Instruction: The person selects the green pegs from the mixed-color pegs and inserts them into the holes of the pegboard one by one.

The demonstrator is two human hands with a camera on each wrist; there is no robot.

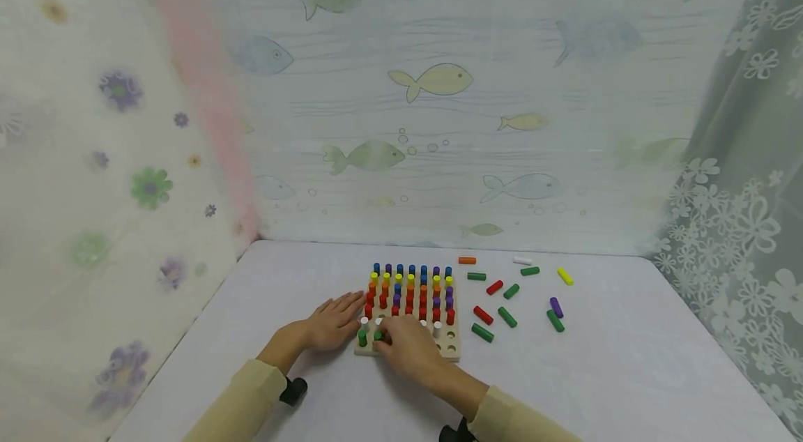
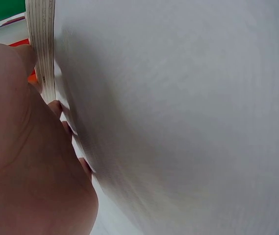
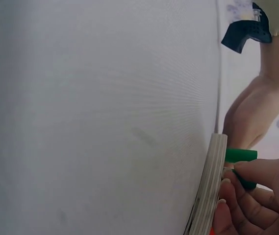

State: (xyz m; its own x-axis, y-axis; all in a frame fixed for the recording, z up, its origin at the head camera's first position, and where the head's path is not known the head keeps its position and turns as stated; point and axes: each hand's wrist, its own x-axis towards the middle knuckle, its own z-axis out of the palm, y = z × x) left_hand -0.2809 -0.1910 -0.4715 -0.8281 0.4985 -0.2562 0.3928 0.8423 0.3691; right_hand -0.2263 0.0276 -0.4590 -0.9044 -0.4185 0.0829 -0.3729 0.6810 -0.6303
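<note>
A light wooden pegboard (image 1: 455, 353) lies on the table, filled with rows of coloured pegs. My left hand (image 1: 332, 325) lies flat with straight fingers against the board's left side; in the left wrist view its fingers touch the layered board edge (image 2: 42, 49). Over the front rows, my right hand (image 1: 410, 350) pinches a green peg (image 1: 378, 336) between thumb and finger, at the second hole of the front row. To its left a green peg (image 1: 362, 339) stands upright in the corner hole. White pegs (image 1: 437, 330) form the row behind, partly hidden by my right hand.
Right of the board lie loose pegs: several green (image 1: 507, 317), red pegs (image 1: 483, 315), a purple peg (image 1: 556, 307), a yellow peg (image 1: 565, 276), a white peg (image 1: 522, 261) and an orange peg (image 1: 467, 261). A fish-print curtain (image 1: 433, 121) hangs behind the table.
</note>
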